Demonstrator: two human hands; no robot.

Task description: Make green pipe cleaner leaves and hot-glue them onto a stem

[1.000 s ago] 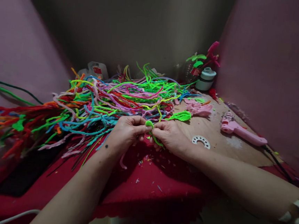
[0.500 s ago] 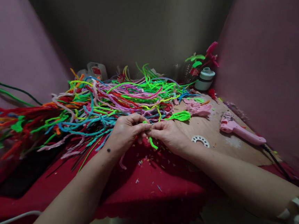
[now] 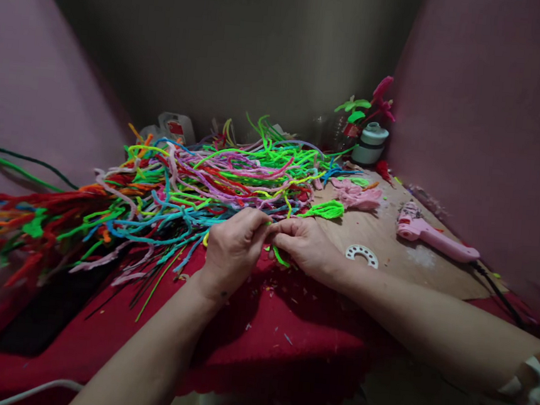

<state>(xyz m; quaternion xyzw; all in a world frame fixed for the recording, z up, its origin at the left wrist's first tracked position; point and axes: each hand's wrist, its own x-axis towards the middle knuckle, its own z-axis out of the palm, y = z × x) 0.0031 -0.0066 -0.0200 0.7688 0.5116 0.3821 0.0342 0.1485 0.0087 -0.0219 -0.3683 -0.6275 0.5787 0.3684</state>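
Observation:
My left hand (image 3: 236,245) and my right hand (image 3: 302,243) meet over the front edge of the pile, fingertips pinched close together. Between them is a bright green pipe cleaner (image 3: 280,257), its lower end hanging below the right fingers. Most of its length is hidden by the fingers. A bit of yellow pipe cleaner (image 3: 205,239) shows at the left side of my left hand; whether it is held I cannot tell. Just beyond my right hand lies a looped green pipe cleaner bundle (image 3: 326,209).
A big heap of coloured pipe cleaners (image 3: 235,168) spreads behind and left. On the wooden board (image 3: 387,263) are a pink glue gun (image 3: 437,238), a white holed ring piece (image 3: 362,255) and pink pieces (image 3: 358,196). A lidded jar (image 3: 370,143) stands behind. A dark phone-like slab (image 3: 47,309) lies left on red cloth (image 3: 258,340).
My left hand has rolled over, its back now turned more upward and its fingers curled tighter. The green end has shifted slightly right and down. My right hand has barely moved.

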